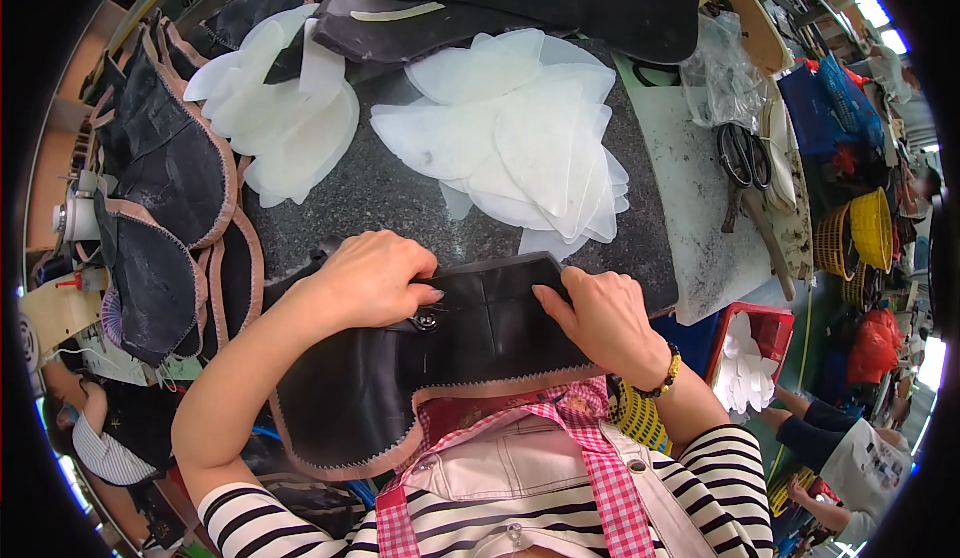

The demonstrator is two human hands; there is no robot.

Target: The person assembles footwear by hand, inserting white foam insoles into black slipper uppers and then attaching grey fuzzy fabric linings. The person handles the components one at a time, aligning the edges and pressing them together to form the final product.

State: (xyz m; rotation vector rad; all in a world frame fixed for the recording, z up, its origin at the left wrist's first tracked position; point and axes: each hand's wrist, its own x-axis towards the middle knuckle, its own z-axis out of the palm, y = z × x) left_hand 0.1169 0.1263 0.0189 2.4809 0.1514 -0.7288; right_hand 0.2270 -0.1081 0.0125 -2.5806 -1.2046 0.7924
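Note:
Both my hands grip the upper edge of a black leather boot upper (470,323), which has a tan zigzag-stitched border along its lower side. My left hand (375,276) pinches it beside a small metal buckle (426,322). Toward the other end, my right hand (608,316) holds the same edge between thumb and fingers. The piece lies partly over the near edge of the dark speckled work surface (380,193) and hangs down against my front. Beyond my hands lies a loose pile of white translucent leaf-shaped sheets (530,138).
A second pile of white sheets (290,118) lies left, near stacked black leather pieces (165,178) with tan borders. Dark pieces (600,3) lie at the back. To the right are black-handled scissors (743,155), a clear plastic bag (722,68) and a red box (770,343). Other people sit nearby.

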